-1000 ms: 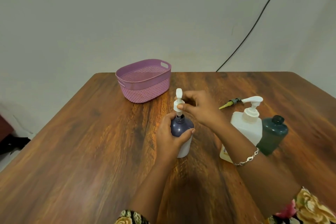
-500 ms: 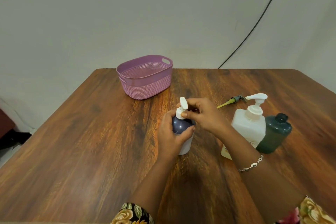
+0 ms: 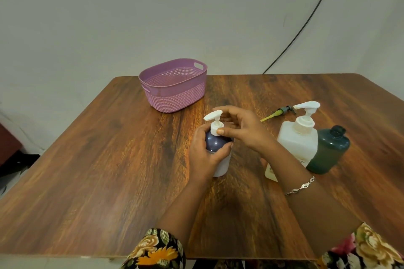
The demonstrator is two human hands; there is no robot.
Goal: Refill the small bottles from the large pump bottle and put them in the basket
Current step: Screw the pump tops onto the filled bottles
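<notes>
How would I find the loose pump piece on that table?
At the right of the wooden table stand a white pump bottle and a dark green bottle. Just behind them lies the loose pump: no bottle attached, grey head, yellow-green tube.

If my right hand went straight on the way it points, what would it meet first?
The pump on the purple bottle; the right hand is at it now, thumb on its collar.
</notes>
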